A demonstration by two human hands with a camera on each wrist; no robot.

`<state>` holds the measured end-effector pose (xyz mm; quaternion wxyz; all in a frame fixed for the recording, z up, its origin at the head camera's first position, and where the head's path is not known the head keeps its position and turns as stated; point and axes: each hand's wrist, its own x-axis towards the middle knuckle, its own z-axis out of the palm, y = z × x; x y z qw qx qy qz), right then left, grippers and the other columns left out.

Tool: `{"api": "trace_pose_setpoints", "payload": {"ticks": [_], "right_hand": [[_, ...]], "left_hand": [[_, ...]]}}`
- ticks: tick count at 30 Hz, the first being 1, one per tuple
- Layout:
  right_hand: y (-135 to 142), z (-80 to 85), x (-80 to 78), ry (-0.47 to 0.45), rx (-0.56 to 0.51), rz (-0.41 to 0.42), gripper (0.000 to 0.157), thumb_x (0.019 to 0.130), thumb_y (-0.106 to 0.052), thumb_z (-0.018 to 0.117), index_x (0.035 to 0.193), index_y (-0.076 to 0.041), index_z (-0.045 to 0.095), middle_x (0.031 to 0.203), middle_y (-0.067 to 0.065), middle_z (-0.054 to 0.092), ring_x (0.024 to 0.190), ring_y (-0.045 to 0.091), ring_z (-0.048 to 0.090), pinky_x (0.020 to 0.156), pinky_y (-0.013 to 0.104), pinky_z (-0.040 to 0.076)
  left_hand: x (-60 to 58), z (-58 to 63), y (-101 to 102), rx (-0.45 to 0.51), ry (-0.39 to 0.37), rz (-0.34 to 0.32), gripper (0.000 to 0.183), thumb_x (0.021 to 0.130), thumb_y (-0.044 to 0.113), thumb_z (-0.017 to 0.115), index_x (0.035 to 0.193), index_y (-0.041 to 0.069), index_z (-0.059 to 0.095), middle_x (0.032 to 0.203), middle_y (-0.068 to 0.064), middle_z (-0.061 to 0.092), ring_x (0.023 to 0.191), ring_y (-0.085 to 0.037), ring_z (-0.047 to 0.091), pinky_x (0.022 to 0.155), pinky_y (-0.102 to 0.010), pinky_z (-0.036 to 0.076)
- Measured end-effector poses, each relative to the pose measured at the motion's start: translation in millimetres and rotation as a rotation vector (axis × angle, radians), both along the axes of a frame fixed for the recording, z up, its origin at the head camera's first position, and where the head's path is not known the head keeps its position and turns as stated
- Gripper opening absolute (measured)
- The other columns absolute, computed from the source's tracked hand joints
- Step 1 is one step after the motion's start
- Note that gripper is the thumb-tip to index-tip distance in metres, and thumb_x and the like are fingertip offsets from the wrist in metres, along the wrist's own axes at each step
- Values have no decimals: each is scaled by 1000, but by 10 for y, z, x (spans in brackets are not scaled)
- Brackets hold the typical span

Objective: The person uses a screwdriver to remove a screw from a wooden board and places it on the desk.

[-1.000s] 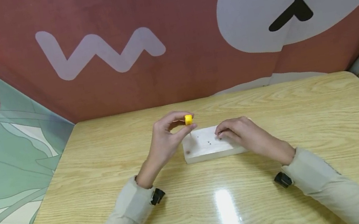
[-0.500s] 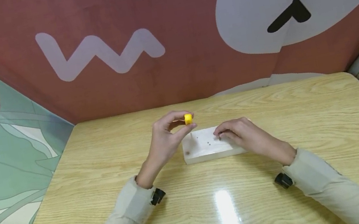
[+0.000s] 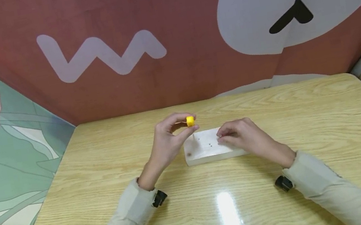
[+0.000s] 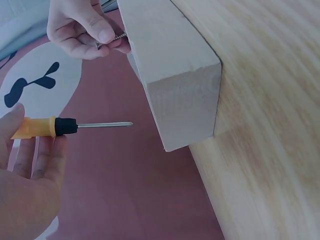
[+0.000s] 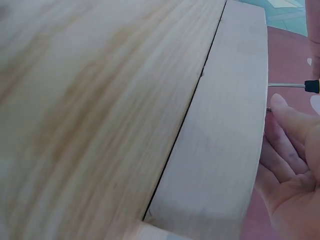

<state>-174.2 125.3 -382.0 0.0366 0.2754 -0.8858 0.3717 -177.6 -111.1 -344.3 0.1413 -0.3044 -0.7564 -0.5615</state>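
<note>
My left hand [image 3: 170, 140] holds a screwdriver by its yellow handle [image 3: 190, 121], above the left end of a pale wooden block [image 3: 203, 152]. In the left wrist view the screwdriver [image 4: 66, 126] shows a black collar and a thin metal shaft, its cross-shaped tip apart from the block. At the block's top face, my right hand [image 3: 250, 136] pinches a threaded screw [image 4: 120, 37] between thumb and fingers. The screw's point is right at the wood and its head sticks out past the fingertips. The right hand covers the block's right end.
Several small dark holes [image 3: 210, 144] and a brown spot [image 3: 189, 154] mark the block's top. The block lies on a wood-grain table [image 3: 141, 222], with a printed red wall panel [image 3: 191, 67] behind it. A black wrist camera [image 3: 159, 198] sits on the left sleeve.
The fingers of my right hand shift slightly round the screw, thumb and forefinger moving against each other. My left hand and the screwdriver stay nearly still.
</note>
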Motion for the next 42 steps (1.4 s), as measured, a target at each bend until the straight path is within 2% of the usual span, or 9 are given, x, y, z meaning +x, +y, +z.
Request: {"api": "trace_pose_setpoints", "payload": {"ticks": [4, 13, 22, 31, 39, 42], "right_hand": [[1, 0, 7, 7, 3, -4, 9, 88, -7, 74, 97, -5, 76, 95, 8, 77, 87, 19, 74, 76, 32, 61], [33, -7, 22, -2, -21, 15, 12, 89, -7, 72, 101, -5, 76, 98, 6, 77, 89, 17, 73, 78, 31, 60], [56, 11, 28, -58, -42, 46, 19, 92, -3, 67, 110, -4, 74, 107, 8, 76, 95, 18, 72, 78, 27, 59], [49, 0, 18, -55, -67, 53, 20, 91, -2, 69, 110, -1, 73, 104, 11, 76, 93, 20, 73, 79, 28, 60], [32, -4, 22, -86, -63, 36, 20, 90, -5, 71, 110, -1, 73, 102, 9, 76, 91, 19, 73, 78, 25, 60], [28, -13, 22, -81, -68, 29, 20, 89, -4, 72, 109, -2, 72, 100, 8, 76, 89, 18, 73, 77, 24, 60]], "left_hand": [[11, -9, -28, 8, 1, -2, 23, 81, -6, 76, 103, -7, 70, 102, -22, 72, 93, -18, 69, 89, -31, 59], [42, -28, -122, 6, -39, -16, 23, 81, -6, 76, 103, -4, 71, 105, -19, 69, 99, -11, 66, 92, -31, 58], [65, -49, -227, 6, -45, -14, 24, 80, -7, 76, 104, -3, 72, 106, -17, 68, 100, -14, 67, 92, -32, 58], [87, -56, -296, -9, -38, 3, 24, 80, -7, 76, 104, -4, 72, 105, -18, 69, 100, -5, 64, 91, -32, 59], [112, -49, -342, -33, -46, 14, 25, 81, -6, 76, 105, -3, 72, 104, -18, 68, 100, -6, 65, 92, -29, 58], [121, -40, -354, -36, -50, 16, 25, 81, -7, 76, 106, -3, 72, 104, -18, 68, 100, -12, 67, 92, -29, 58]]}}
